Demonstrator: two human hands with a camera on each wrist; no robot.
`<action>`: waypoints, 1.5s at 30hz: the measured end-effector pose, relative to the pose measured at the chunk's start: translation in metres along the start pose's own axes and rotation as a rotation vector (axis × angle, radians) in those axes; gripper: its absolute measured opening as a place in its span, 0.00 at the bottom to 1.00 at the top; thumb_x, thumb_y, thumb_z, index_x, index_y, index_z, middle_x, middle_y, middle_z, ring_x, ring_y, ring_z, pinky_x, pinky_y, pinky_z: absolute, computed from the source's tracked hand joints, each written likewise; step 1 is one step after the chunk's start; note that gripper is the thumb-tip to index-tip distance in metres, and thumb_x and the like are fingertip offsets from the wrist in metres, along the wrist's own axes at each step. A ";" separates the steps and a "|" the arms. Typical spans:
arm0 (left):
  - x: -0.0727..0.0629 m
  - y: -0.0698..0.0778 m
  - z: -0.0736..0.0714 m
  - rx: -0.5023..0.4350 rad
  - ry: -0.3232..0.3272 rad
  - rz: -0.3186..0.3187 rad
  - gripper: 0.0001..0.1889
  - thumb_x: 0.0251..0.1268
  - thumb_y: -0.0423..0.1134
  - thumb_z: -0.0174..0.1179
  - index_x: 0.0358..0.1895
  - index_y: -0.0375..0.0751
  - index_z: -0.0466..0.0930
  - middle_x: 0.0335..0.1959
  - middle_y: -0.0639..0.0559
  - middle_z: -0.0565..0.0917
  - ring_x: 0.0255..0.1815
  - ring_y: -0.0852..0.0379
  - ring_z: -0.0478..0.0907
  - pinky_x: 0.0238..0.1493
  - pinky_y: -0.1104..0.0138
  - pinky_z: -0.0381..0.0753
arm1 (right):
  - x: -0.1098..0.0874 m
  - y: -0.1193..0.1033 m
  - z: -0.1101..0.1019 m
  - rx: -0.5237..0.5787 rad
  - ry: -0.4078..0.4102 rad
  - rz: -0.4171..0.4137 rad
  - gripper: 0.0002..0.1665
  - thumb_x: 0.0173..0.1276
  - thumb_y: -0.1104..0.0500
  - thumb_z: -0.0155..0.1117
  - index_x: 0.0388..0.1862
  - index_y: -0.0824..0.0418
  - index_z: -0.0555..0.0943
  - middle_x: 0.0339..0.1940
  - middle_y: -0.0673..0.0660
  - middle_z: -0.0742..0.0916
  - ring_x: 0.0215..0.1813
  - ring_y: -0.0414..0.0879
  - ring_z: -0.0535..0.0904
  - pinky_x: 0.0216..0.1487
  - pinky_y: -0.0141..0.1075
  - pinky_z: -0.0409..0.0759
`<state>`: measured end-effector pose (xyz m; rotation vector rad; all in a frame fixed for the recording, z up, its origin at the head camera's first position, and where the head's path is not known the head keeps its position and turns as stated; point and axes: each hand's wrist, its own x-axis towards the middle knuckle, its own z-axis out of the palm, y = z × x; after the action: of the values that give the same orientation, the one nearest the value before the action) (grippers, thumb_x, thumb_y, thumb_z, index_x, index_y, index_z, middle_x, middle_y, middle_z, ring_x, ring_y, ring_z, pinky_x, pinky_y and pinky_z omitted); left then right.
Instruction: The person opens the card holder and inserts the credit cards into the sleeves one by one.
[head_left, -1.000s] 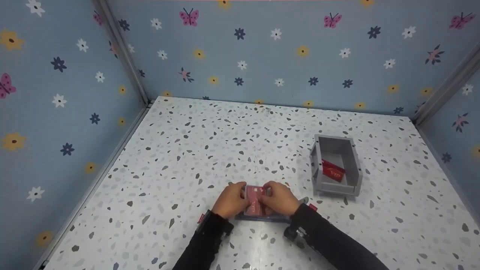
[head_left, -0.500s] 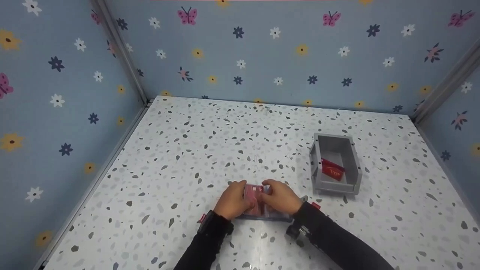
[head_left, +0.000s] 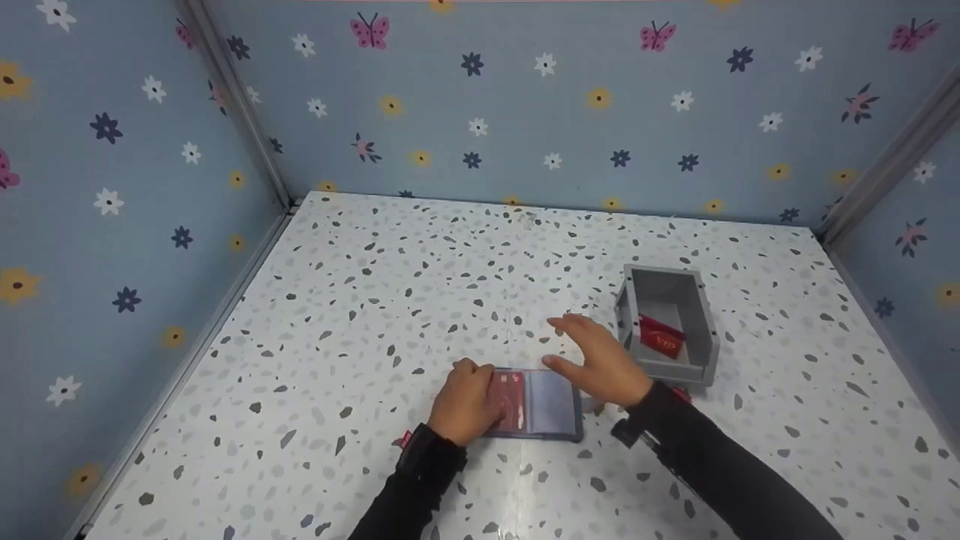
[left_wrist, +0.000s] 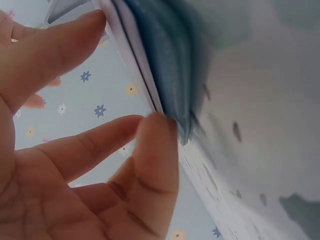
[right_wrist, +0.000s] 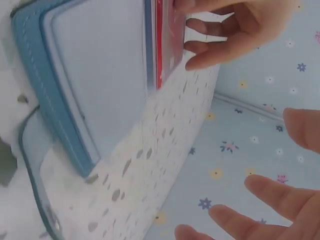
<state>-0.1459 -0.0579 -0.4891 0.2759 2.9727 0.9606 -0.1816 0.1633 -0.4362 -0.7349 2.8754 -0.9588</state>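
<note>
A blue card holder [head_left: 553,405] with clear sleeves lies spread on the speckled table. Under the clear plastic of its left side shows a red card [head_left: 512,405]. My left hand [head_left: 465,401] grips the holder's left edge; in the left wrist view, thumb and fingertips pinch the layered sleeves [left_wrist: 132,55]. My right hand [head_left: 604,364] hovers off the holder's upper right corner, fingers spread and holding nothing. Stitching along the blue cover [right_wrist: 37,75] and a strap [right_wrist: 32,165] show in the right wrist view.
To the right stands a grey bin [head_left: 667,370], near my right hand. Inside it lie red cards [head_left: 661,339], one marked VIP. Flower-patterned walls [head_left: 480,97] border the table at the back and both sides.
My right hand has let go of the card holder and moved up and right toward the bin, uncovering the right sleeve. My left hand keeps its hold.
</note>
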 end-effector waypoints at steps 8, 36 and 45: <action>-0.005 0.001 0.000 -0.008 -0.079 0.031 0.26 0.49 0.36 0.67 0.56 0.37 0.80 0.65 0.37 0.74 0.64 0.35 0.71 0.62 0.45 0.75 | -0.005 0.022 -0.040 -0.079 -0.013 0.115 0.47 0.67 0.38 0.62 0.78 0.52 0.58 0.80 0.67 0.53 0.77 0.75 0.41 0.69 0.75 0.47; -0.005 0.002 -0.001 -0.018 -0.125 0.046 0.31 0.46 0.35 0.69 0.60 0.37 0.78 0.65 0.37 0.75 0.66 0.36 0.72 0.68 0.46 0.70 | 0.017 0.119 -0.066 -0.159 -0.121 0.489 0.49 0.68 0.51 0.58 0.79 0.66 0.47 0.76 0.80 0.51 0.75 0.75 0.50 0.73 0.65 0.55; -0.005 0.001 -0.001 -0.028 -0.114 0.059 0.29 0.48 0.35 0.68 0.59 0.37 0.79 0.64 0.37 0.76 0.65 0.37 0.72 0.68 0.47 0.71 | 0.026 0.132 -0.057 -0.200 -0.178 0.460 0.44 0.63 0.54 0.60 0.72 0.75 0.60 0.67 0.77 0.71 0.69 0.71 0.67 0.71 0.60 0.65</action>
<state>-0.1411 -0.0586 -0.4884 0.4057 2.8606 0.9570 -0.2705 0.2766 -0.4626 -0.1322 2.8116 -0.5272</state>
